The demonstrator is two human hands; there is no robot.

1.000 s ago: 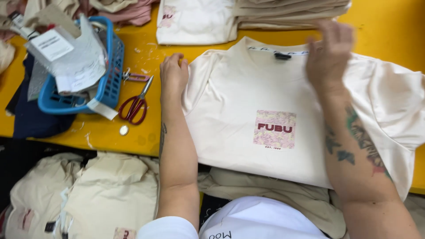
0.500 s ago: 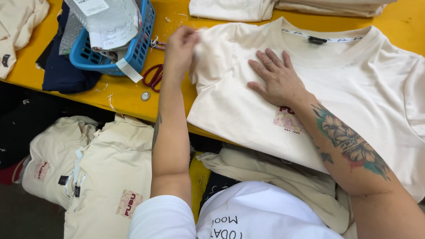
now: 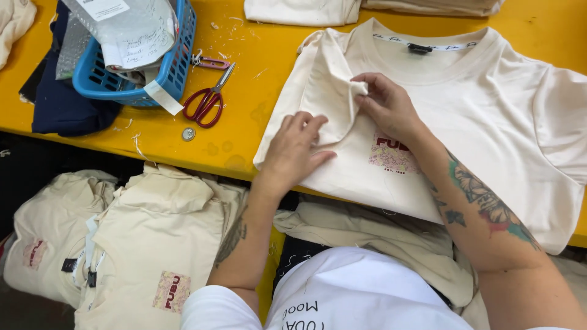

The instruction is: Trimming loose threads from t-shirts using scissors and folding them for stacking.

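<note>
— Where do we find the cream T-shirt (image 3: 489,110) just now?

— We see it spread front-up on the yellow table (image 3: 257,67), its black neck label at the far edge and its hem hanging over the near edge. We take the red-handled scissors (image 3: 208,101) as our landmark: the shirt lies just to the right of them, apart from them.

— And what do we see the hands doing?

— The right hand (image 3: 388,107) pinches a raised fold of the shirt's cloth between thumb and fingertips, fingers curled nearly closed on it, just above the square chest print (image 3: 391,153). The left hand (image 3: 293,146) lies flat and open on the shirt, fingers spread and pressing the cloth down; it grips nothing. Both hands are right of the scissors, the left one nearer to them.

— What else do we find around the scissors?

— A blue plastic basket (image 3: 174,55) stands just left of them, holding plastic bags and papers. A dark navy garment (image 3: 67,110) lies further left, under the basket's edge. A small round metal piece (image 3: 188,134) sits just in front of the scissors. Beyond them to the right, folded cream garments (image 3: 306,11) lie at the table's far edge. Below the table, nearer than the scissors, we see a pile of cream shirts (image 3: 140,244).
</note>
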